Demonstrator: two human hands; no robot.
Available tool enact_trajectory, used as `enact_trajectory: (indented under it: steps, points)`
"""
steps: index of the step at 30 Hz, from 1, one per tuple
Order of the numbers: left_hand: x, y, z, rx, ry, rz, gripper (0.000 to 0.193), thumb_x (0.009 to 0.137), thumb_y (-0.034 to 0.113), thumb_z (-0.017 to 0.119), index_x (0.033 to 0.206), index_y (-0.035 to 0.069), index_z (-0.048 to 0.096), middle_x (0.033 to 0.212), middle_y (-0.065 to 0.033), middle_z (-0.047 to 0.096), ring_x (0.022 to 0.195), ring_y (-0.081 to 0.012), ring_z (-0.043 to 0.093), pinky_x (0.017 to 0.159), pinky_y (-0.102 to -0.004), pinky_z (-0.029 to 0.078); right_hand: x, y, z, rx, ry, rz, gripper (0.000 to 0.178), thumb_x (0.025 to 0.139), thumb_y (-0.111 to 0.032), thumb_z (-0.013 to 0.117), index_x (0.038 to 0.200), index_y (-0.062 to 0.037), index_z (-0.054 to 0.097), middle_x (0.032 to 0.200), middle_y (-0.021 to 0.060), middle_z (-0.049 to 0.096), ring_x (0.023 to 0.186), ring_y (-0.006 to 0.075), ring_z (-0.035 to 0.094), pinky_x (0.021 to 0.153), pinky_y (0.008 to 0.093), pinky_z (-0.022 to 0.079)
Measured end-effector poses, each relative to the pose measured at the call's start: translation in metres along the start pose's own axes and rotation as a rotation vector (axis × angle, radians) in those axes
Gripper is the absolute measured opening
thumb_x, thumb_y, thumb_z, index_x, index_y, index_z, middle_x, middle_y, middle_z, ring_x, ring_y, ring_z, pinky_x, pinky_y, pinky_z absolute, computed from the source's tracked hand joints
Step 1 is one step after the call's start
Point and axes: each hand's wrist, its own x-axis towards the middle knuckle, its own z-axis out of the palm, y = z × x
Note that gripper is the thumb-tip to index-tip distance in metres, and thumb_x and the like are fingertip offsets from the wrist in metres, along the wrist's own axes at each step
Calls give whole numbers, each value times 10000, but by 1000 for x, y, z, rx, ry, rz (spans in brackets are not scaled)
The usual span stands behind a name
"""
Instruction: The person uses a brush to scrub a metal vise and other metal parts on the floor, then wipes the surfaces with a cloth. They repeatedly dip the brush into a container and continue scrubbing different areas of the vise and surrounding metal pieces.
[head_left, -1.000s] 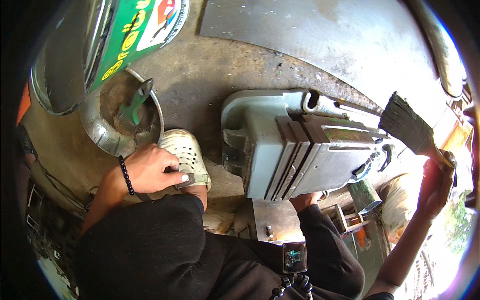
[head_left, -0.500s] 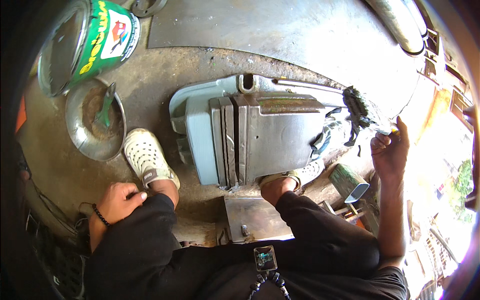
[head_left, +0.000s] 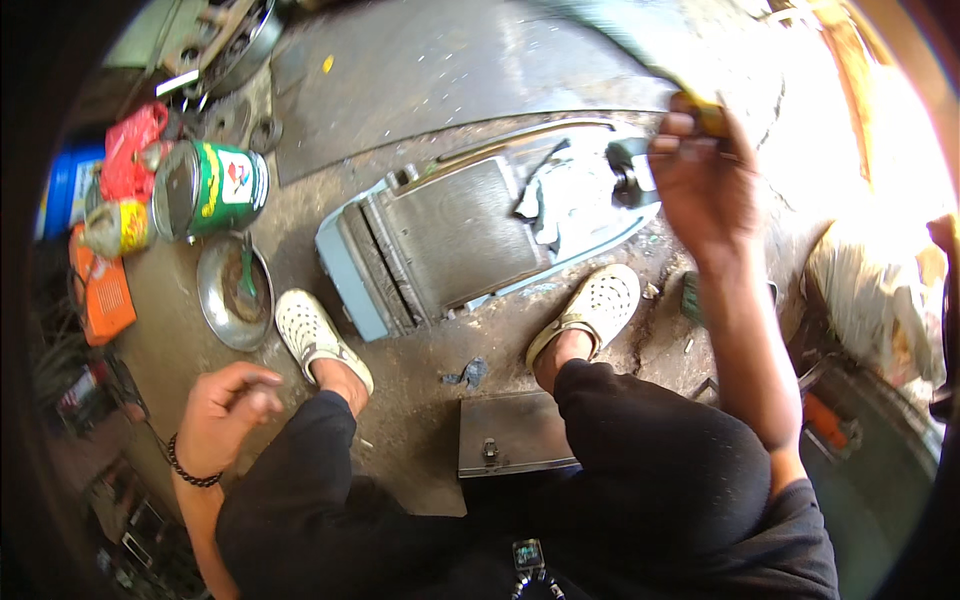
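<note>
My right hand (head_left: 710, 200) is raised at the right, its fingers closed round the yellow grip of a long, dark tool (head_left: 610, 40) smeared by motion. Its kind cannot be made out. Below and left of that hand, a blue-grey metal machine part (head_left: 460, 230) with a flat, dark metal face lies on the floor before my feet. A white cloth with dark patches (head_left: 575, 190) rests on its right end, beside a dark object with a round black end (head_left: 625, 172). My left hand (head_left: 225, 410) hangs beside my left knee, empty, its fingers loosely bent and apart.
At the left stand a metal bowl (head_left: 208, 290) with a green-handled brush (head_left: 246, 275), a green paint can (head_left: 225, 190) and an orange case (head_left: 105, 300). A metal sheet (head_left: 400, 80) lies beyond the machine part. A metal box (head_left: 515, 430) sits between my legs.
My right hand has moved up and left, swinging the tool away from the machine part. My left hand has lifted off my knee. The view has shifted, showing more floor.
</note>
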Motion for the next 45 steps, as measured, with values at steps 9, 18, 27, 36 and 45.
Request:
enact_trajectory:
  steps: [9,18,27,36,45]
  points:
    - [26,113,118,-281,-25,141,763,1001,585,491,1517,48,326,1427,-93,484,1228,-195,513,1024,-373,422,-30,106,67,112,-196,336,276,951,-199,676,1171,-41,621,1045,87,698,837,172,694,704,293,572]
    - [55,114,187,-748,313,393,569,1090,405,373,1528,48,312,1289,-87,525,1144,-175,524,988,-366,429,-63,117,72,-48,-238,381,314,979,-201,664,1241,-31,633,1029,26,676,902,75,607,812,246,513]
    - [-7,87,159,-737,584,454,407,1080,323,419,1344,27,509,1453,-174,492,1278,-277,524,1030,-438,454,-59,86,38,-904,-768,47,749,877,-321,774,1452,-10,408,1246,164,638,1144,258,629,948,379,524]
    - [-42,58,110,-474,576,573,363,1069,334,461,1290,53,529,1324,-144,567,1160,-249,582,929,-391,526,2,65,-137,-2371,-401,-89,555,853,-99,604,1401,-110,520,1369,118,552,1359,312,451,1182,539,277]
    - [-29,56,123,-620,431,443,362,1055,286,505,1257,-13,483,1172,-217,641,1089,-336,643,979,-454,511,-67,-1,-75,-1722,-310,25,292,740,-117,633,983,40,591,825,242,607,781,418,608,732,452,479]
